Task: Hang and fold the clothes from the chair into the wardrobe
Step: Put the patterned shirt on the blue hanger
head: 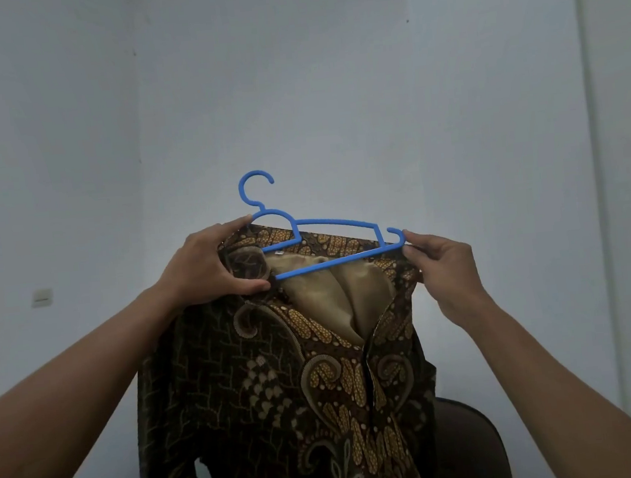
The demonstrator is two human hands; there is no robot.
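Note:
A brown and gold batik shirt [282,388] hangs in front of me, held up at chest height, its tan lining showing at the open collar. A blue plastic hanger [320,265] lies tilted across the collar, its left end inside the shirt and its hook pointing up. My left hand [208,264] grips the shirt's left shoulder together with the hanger's left side. My right hand [443,265] pinches the shirt's right shoulder at the hanger's right tip. The wardrobe is not in view.
A dark chair back [472,443] shows behind the shirt at the lower right. A pale wall [329,83] fills the background, with a wall switch [42,298] at the left and a room corner near the middle left.

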